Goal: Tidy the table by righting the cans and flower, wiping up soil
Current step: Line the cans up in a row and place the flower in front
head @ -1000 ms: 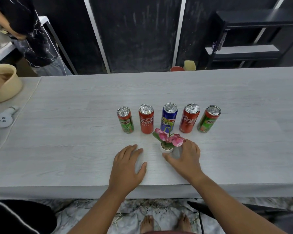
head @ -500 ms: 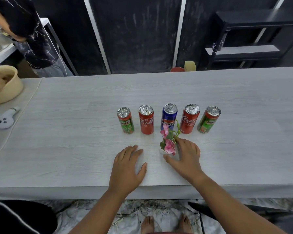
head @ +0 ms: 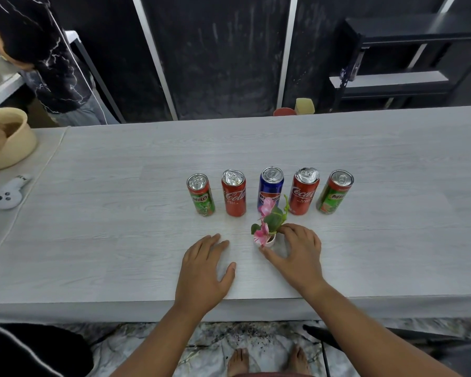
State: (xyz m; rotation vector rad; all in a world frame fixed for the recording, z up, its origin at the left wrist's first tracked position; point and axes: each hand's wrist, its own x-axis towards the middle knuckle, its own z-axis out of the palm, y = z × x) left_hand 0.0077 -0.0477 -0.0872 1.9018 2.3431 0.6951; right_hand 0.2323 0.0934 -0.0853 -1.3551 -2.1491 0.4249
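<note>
Several cans stand upright in a row on the grey table (head: 365,148): a green Milo can (head: 201,195), a red Coca-Cola can (head: 234,192), a blue Pepsi can (head: 270,186), another red Coca-Cola can (head: 304,191) and a second Milo can (head: 334,192). In front of the Pepsi can stands a small white pot with a pink flower (head: 268,224), upright. My right hand (head: 297,254) curls around the pot from the right, thumb and fingers touching it. My left hand (head: 204,270) lies flat on the table, palm down, left of the pot. No soil shows on the table.
A beige bowl (head: 14,140) and a white controller (head: 7,193) sit at the far left, where another hand enters. A person in a black patterned shirt (head: 38,50) stands beyond the left corner. Dark shelving (head: 408,63) stands behind. Specks lie on the floor by my feet.
The flower has gone from leaning over to upright, with its stem now reaching in front of the Pepsi can. My right hand stayed on the pot. My left hand has not moved.
</note>
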